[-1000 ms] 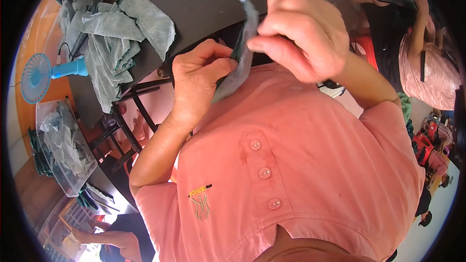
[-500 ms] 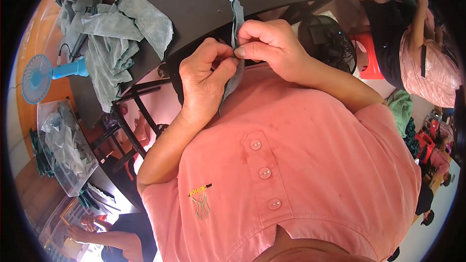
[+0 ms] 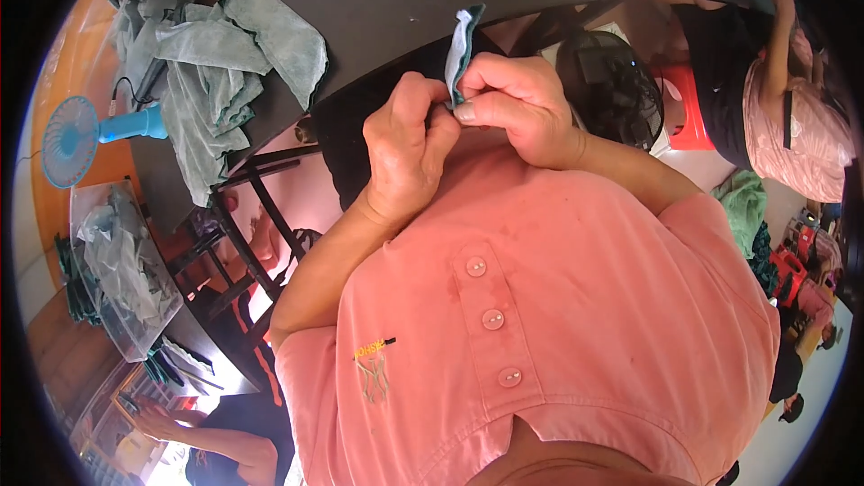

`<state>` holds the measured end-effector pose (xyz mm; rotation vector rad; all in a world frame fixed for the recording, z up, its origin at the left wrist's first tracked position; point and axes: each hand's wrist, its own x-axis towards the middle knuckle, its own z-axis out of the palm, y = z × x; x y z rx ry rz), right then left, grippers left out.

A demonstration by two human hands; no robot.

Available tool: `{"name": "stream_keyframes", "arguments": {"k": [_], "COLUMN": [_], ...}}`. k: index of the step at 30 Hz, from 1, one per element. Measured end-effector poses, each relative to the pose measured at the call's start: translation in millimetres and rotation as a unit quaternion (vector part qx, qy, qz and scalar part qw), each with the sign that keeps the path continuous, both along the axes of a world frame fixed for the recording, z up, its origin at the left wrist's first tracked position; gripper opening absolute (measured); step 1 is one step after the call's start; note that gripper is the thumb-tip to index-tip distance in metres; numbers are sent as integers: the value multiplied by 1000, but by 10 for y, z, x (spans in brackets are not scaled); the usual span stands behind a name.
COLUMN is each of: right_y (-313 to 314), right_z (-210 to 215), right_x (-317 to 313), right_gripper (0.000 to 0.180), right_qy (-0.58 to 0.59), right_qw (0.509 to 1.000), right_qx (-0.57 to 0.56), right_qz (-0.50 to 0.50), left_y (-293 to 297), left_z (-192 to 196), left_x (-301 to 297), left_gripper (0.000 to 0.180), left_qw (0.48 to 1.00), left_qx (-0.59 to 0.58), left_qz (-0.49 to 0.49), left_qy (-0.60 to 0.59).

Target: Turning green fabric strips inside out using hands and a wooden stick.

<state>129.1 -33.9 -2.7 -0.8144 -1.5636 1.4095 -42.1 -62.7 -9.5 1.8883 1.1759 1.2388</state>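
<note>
A small folded piece of grey-green cloth [image 3: 462,49] with a white inner face stands up between my two hands. My left hand [image 3: 405,148] pinches its lower edge from the left, fingers curled. My right hand [image 3: 517,103] grips the same piece from the right, thumb pressed against the left hand's fingers. Both hands are held close to my chest, above my pink buttoned shirt [image 3: 540,324] and just in front of the dark table [image 3: 396,0].
A heap of grey-green cloths [image 3: 216,63] lies on the table at the left. A blue desk fan [image 3: 76,135] and a clear bin of cloths [image 3: 121,270] are at far left. A black stool [image 3: 243,243] is below. Another person [image 3: 774,99] sits at right.
The hands came together and lowered toward my chest. The cloth, first a long strip hanging between them, is now folded short and pinched upright by both hands.
</note>
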Motion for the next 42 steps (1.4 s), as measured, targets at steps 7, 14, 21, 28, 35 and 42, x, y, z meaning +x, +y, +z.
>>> {"name": "stream_keyframes", "arguments": {"k": [7, 14, 21, 28, 35, 42], "right_y": [-21, 12, 110, 378, 376, 337], "right_z": [-127, -134, -1, 104, 65, 39], "right_x": [-15, 15, -47, 45, 10, 126], "right_gripper": [12, 12, 14, 27, 13, 11], "right_qy": [-3, -63, -107, -223, -189, -193], "right_qw": [999, 996, 926, 872, 862, 816], "right_qx": [28, 38, 361, 425, 468, 544], "right_qz": [-24, 41, -29, 100, 45, 21], "left_y": [-16, -75, -129, -193, -75, 5], "left_z": [-24, -106, 17, 23, 76, -113], "left_x": [-28, -57, -17, -54, -59, -26], "left_gripper": [17, 6, 9, 14, 11, 9], "left_qw": [999, 952, 946, 978, 949, 994], "left_qx": [-5, -278, -286, -183, -263, -110], "left_qz": [-13, -20, 9, 10, 18, -8], "left_qy": [52, -127, -154, -100, -170, -22]}}
